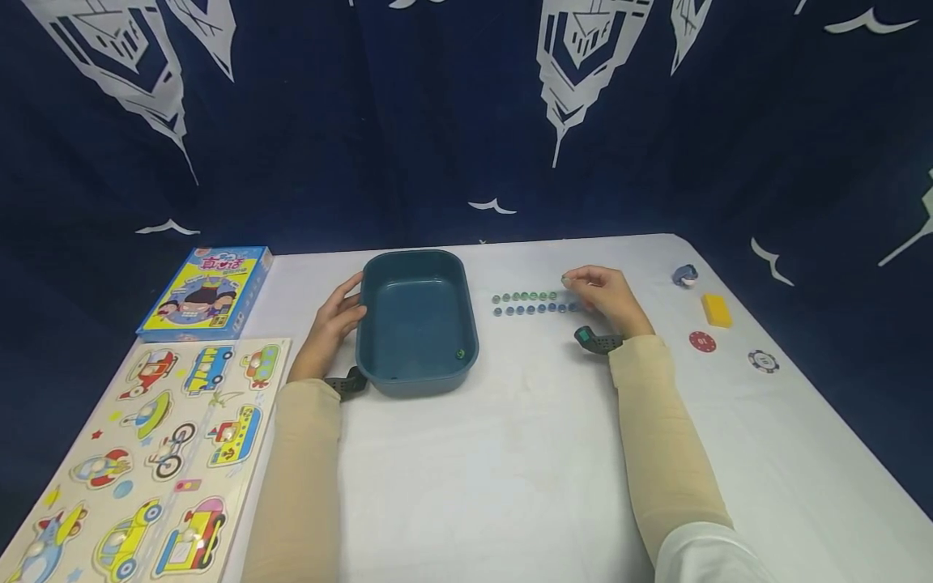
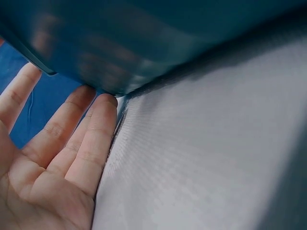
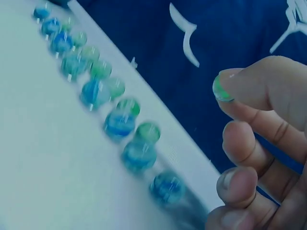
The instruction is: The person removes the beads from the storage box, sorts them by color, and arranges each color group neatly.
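A dark teal rectangular basin (image 1: 411, 385) stands mid-table, with one green marble (image 1: 460, 354) in its near right corner. My left hand (image 1: 334, 328) rests its fingertips against the basin's left wall; in the left wrist view those fingers look nearly straight. Between thumb and index finger, my right hand (image 1: 607, 298) pinches a clear marble with a green swirl (image 3: 220, 89), held just off the right end of a row of green marbles (image 1: 525, 296). Parallel to it, on the near side, runs a row of blue marbles (image 1: 530, 309), its right end partly behind the hand.
On the left lie a blue and yellow card box (image 1: 207, 295) and a wooden vehicle puzzle board (image 1: 175, 437). Toward the right edge are a small blue figure (image 1: 685, 275), a yellow block (image 1: 717, 310), a red chip (image 1: 703, 342) and a black-and-white chip (image 1: 763, 361). A dark curtain hangs behind.
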`<state>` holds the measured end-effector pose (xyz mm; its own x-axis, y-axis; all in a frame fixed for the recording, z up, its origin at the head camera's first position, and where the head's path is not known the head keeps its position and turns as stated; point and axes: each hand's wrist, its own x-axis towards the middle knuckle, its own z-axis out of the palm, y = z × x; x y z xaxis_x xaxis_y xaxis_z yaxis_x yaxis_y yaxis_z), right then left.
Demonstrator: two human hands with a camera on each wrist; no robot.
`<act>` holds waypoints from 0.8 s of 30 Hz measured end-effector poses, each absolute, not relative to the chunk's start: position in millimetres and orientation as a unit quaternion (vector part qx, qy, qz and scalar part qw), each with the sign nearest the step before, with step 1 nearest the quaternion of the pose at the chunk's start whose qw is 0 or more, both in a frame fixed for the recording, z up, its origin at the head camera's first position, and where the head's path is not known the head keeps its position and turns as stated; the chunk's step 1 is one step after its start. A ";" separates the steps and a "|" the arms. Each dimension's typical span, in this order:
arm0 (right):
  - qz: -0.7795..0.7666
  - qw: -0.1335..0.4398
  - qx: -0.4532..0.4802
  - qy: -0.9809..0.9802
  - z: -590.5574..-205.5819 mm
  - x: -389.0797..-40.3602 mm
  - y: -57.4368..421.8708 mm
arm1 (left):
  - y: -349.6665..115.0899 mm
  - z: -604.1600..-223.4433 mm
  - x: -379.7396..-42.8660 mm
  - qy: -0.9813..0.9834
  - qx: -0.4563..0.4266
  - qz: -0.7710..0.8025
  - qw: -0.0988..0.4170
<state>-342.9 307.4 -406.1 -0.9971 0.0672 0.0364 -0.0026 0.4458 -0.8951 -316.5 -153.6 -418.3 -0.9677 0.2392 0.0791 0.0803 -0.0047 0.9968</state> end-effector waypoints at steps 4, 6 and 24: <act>0.525 0.023 -0.037 -0.850 -415.6 -345.0 312.0 | -153.7 -419.2 -316.8 0.705 0.111 0.698 0.058; 0.526 0.023 -0.046 -0.849 -417.9 -345.5 312.3 | -153.4 -420.6 -317.7 0.706 0.111 0.698 0.056; 0.457 0.002 -0.093 -0.884 -419.3 -351.2 305.3 | -154.7 -425.8 -320.1 0.715 0.113 0.689 0.046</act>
<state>-351.2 305.3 -419.3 -0.9826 0.1668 -0.0812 0.1627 0.5643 -0.8094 -320.1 -154.7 -425.8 -0.9704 0.2243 0.0895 0.0977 0.0258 0.9949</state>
